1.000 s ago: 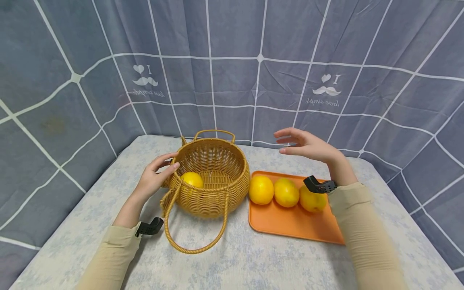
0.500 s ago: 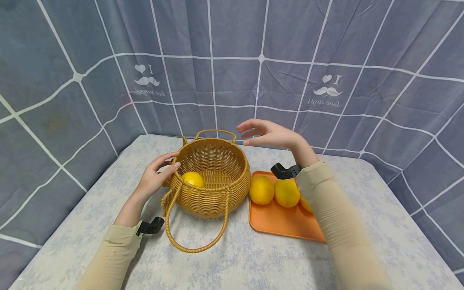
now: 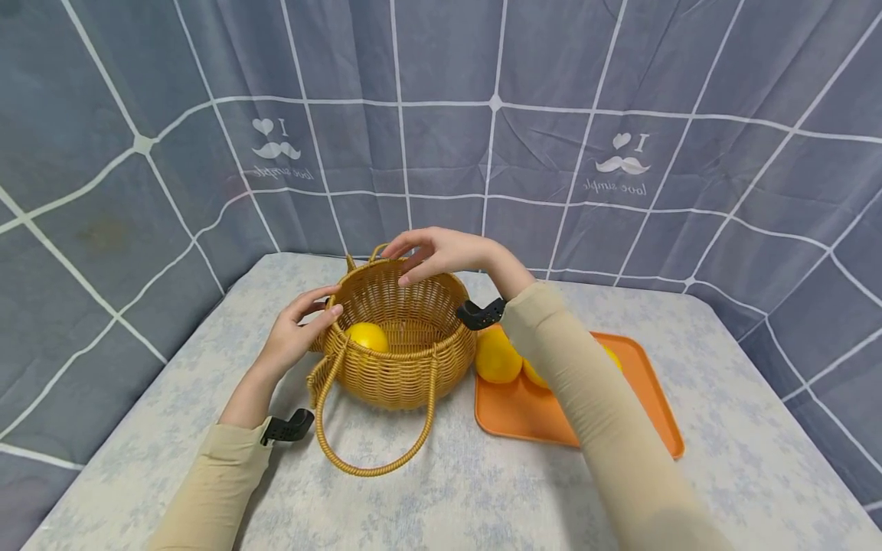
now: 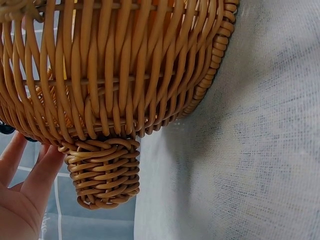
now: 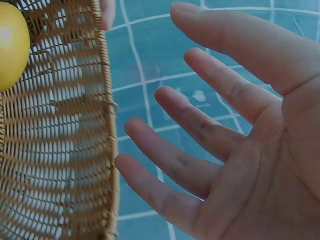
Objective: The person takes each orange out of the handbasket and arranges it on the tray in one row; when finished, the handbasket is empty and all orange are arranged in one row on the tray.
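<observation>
A wicker basket (image 3: 386,383) with two loop handles stands on the table, its front handle hanging down. One round yellow fruit (image 3: 367,337) lies inside it at the left. My left hand (image 3: 292,333) touches the basket's left rim with extended fingers and thumb; in the left wrist view, its fingers (image 4: 42,172) rest against the woven outside beside a stubby wicker knob (image 4: 102,172). Over the basket's back rim hovers my right hand (image 3: 441,252), holding nothing. The right wrist view shows its fingers (image 5: 195,125) spread and slightly bent, apart from the rim.
Right of the basket lies an orange tray (image 3: 517,417) bearing yellow fruits (image 3: 498,356), partly hidden by my right sleeve (image 3: 579,375). A grey-blue curtain (image 3: 448,153) with white lines hangs behind the table (image 3: 455,490), which has a pale patterned cloth.
My right hand has swept left from above the tray to over the basket. My left hand, the basket and the fruits have stayed in place.
</observation>
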### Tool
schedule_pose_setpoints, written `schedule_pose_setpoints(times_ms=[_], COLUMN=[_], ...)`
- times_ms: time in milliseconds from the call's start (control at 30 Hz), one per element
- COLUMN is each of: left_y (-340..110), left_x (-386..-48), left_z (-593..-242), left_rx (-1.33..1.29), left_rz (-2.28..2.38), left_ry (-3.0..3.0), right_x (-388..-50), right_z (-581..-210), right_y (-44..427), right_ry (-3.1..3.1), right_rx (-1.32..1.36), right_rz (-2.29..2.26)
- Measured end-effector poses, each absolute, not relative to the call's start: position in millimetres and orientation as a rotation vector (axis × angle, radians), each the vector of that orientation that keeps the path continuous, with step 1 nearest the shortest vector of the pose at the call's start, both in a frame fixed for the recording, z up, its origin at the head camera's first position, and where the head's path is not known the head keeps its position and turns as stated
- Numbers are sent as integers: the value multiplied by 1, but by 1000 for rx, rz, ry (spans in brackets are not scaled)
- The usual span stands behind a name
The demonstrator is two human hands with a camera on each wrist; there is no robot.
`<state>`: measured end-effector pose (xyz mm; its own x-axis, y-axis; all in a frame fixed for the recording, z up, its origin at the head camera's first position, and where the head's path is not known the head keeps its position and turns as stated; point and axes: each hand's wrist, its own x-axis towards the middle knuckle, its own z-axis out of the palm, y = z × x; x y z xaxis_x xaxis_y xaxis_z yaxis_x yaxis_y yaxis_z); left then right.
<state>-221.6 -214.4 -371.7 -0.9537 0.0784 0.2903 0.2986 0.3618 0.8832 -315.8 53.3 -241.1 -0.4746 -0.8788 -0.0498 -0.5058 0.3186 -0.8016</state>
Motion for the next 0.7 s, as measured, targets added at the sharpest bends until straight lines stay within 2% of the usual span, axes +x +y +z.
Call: schedule_pose_setpoints(times_ms=[200,700], left_y=[-214,-214], left_x=[-223,-222], left_z=[-372,-372], left_rx=[-327,-341], left_rz=[-1653,-1672], left_ry=[-2412,-2407], right_x=[-321,-331], right_z=[-249,-269], right_y=[33,10], right_ry=[2099,2074], right_rx=[-1290,-1204], right_rz=[-885,-771])
